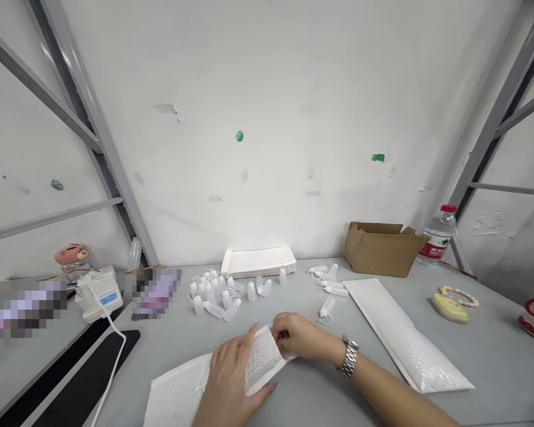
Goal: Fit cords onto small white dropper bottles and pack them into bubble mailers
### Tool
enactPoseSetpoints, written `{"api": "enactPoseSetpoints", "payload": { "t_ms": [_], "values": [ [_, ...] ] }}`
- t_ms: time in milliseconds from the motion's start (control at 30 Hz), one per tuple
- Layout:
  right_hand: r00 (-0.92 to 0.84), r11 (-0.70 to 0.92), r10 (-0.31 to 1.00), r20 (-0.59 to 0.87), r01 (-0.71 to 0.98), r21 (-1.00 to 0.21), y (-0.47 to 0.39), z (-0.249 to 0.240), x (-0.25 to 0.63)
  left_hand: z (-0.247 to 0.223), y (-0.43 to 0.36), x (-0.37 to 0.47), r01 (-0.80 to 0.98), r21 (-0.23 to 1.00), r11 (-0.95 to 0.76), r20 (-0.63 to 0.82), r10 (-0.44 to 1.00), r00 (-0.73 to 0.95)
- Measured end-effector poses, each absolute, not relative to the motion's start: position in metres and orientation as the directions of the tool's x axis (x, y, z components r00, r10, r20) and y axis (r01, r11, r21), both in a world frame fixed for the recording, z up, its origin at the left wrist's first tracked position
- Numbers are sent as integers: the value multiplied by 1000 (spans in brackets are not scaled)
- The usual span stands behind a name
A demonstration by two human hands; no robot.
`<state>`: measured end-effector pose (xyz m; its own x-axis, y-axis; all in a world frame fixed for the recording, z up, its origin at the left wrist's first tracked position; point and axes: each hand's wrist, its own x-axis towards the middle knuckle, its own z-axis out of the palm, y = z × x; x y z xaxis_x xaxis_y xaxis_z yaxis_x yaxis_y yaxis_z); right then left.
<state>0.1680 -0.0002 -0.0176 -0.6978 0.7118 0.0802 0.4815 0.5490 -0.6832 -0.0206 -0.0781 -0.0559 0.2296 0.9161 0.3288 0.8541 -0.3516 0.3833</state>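
Note:
A white bubble-lined mailer [182, 385] lies at the front of the grey table, its open end toward the right. My left hand [231, 376] wraps over the mailer near that end, fingers on top and thumb at the lower edge. My right hand [296, 337], with a metal watch at the wrist, has curled fingers at the mailer's mouth and grips its edge; the fingertips are partly hidden. Beyond my hands, several small translucent squeeze bottles [210, 290] stand or lie in a group. More of them [327, 308] lie to the right.
A filled white mailer [409, 338] lies at right. Behind are a stack of flat mailers [258, 261], a cardboard box [382, 249] and a water bottle [438, 237]. A yellow item [450, 307] sits far right. At left are a power adapter [98, 293] and cable.

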Motion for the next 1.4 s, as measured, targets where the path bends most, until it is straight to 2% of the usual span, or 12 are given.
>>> {"api": "enactPoseSetpoints", "payload": {
  "t_ms": [233, 400, 467, 533, 633, 733, 800, 900, 1000, 1133, 1267, 1400],
  "values": [
    [-722, 656, 666, 188, 446, -609, -5, -21, 159, -77, -69, -12, 865, 384, -324, 488, 866, 108],
    [-688, 708, 669, 281, 473, -525, -5, -24, 151, -77, -68, -15, 850, 403, -338, 449, 883, 138],
    [-653, 687, 690, 312, 458, -564, -7, -17, 153, -71, -70, -15, 845, 415, -338, 414, 897, 156],
    [-578, 627, 739, 345, 403, -667, -8, -5, 160, -61, -71, -15, 842, 435, -320, 382, 912, 149],
    [-442, 518, 815, 374, 268, -812, -6, 12, 173, -41, -70, -17, 837, 495, -233, 409, 912, 13],
    [-353, 453, 855, 380, 152, -878, -2, 20, 183, -20, -67, -18, 777, 597, -196, 463, 876, -135],
    [-366, 410, 863, 350, 100, -907, -2, 19, 184, -8, -66, -15, 706, 686, -174, 486, 832, -267],
    [-563, 388, 766, 310, 21, -921, -12, 20, 176, 10, -69, -4, 556, 804, -211, 494, 758, -426],
    [-701, 448, 633, 327, -13, -894, -32, 32, 163, 27, -77, 11, 469, 815, -339, 518, 789, -330],
    [-684, 603, 610, 400, 74, -794, -45, 59, 155, 42, -87, 18, 489, 742, -459, 543, 839, -36],
    [-598, 579, 684, 418, 96, -809, -38, 63, 163, 31, -79, 8, 538, 679, -499, 596, 803, -9],
    [-524, 513, 759, 386, 117, -850, -42, 47, 164, 14, -72, 4, 495, 753, -433, 539, 838, -86]
  ]
}}
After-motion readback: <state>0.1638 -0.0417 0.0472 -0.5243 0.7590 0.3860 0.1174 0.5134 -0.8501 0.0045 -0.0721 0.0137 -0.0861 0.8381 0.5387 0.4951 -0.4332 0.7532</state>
